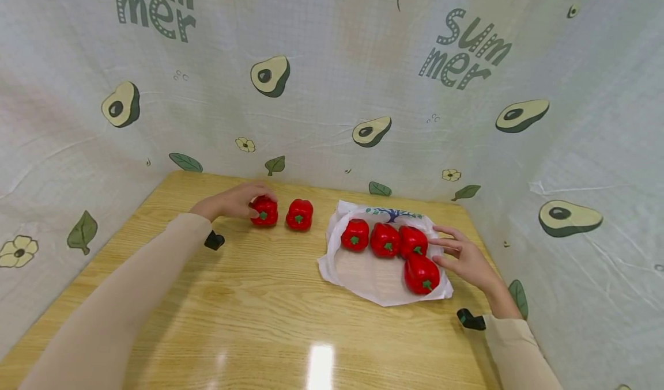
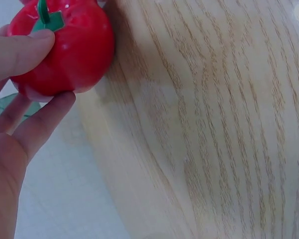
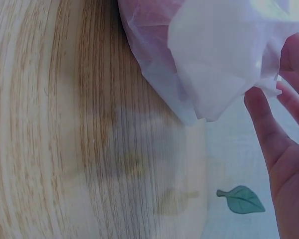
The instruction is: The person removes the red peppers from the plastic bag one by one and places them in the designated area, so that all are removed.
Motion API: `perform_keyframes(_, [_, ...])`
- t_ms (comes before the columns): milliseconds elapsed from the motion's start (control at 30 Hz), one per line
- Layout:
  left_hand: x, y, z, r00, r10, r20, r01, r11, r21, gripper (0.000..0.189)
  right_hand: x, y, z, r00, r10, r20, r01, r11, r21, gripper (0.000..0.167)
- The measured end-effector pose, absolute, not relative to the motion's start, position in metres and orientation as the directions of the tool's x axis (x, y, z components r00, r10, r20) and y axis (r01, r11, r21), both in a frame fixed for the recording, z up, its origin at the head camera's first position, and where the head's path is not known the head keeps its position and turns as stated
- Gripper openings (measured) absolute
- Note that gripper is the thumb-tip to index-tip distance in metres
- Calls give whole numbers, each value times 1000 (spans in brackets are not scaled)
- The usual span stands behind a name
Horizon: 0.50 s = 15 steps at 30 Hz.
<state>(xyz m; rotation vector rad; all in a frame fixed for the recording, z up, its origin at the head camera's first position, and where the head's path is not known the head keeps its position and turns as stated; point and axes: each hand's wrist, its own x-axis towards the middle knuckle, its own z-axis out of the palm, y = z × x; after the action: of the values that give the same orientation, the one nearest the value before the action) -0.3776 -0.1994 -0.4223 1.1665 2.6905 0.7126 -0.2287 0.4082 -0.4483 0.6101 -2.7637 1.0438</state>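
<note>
On the back left of the table, my left hand grips a glossy red bell pepper with a green stem. In the left wrist view the thumb lies by the stem of this bell pepper and fingers support its side. A second bell pepper stands just to its right. At the right, a white bag lies with its mouth towards me and several red bell peppers inside. My right hand rests against the bag's right side, fingers spread and touching the thin material.
The wooden table reaches a printed cloth hung behind and along both sides. Dark wrist-camera pieces show beside each wrist. Light glares off the table's front.
</note>
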Motion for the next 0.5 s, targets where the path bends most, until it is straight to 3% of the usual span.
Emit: perform_keyframes(500, [-378,-200,-423,-727,685,53,620,622,479,51,-227,407,-447,-901,-343,267,-433,654,-620,34])
